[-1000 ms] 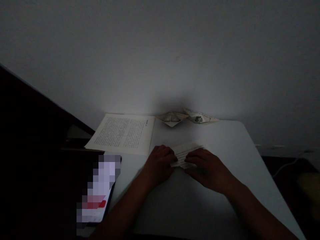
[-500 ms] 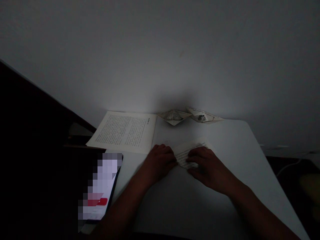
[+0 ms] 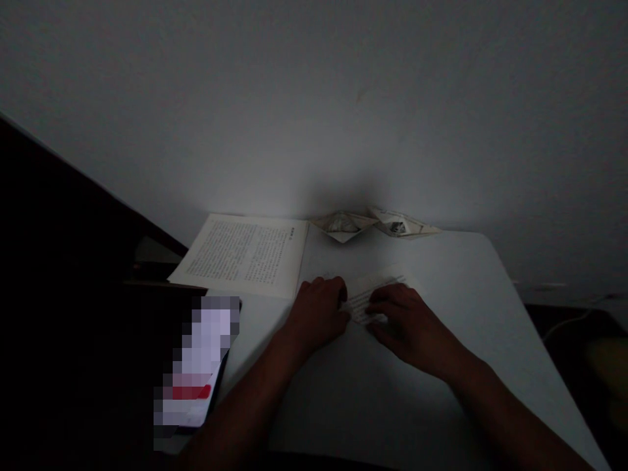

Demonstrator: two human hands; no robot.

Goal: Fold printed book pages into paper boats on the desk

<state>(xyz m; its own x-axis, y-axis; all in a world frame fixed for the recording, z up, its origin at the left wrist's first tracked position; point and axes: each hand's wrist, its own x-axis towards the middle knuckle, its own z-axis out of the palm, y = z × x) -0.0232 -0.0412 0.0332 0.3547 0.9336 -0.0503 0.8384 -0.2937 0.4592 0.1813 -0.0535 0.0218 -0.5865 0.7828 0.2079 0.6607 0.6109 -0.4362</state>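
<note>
A printed piece of folded paper [image 3: 362, 302] lies on the white table between my two hands. At its left edge my left hand [image 3: 321, 307] grips it, fingers curled and thumb close by. From the right, my right hand [image 3: 400, 320] holds the same paper, with bent fingers over its top and the thumb at the near edge. My fingers cover both ends of the paper, so its full shape is hidden. Beyond it, two paper boats [image 3: 342, 227] stand at the wall, the right paper boat [image 3: 405, 225] touching or nearly touching the other.
Printed sheets or an open booklet [image 3: 240, 255] lie at the back left of the table [image 3: 466, 275]. A phone [image 3: 196, 366] with a lit, blurred screen rests at the left edge beside my forearm. The wall [image 3: 314, 118] rises directly behind. A white cable [image 3: 569, 322] runs at the right.
My left hand has shifted slightly and its index finger now stands further from the thumb. The right hand and the paper have barely moved. The view has tilted a little.
</note>
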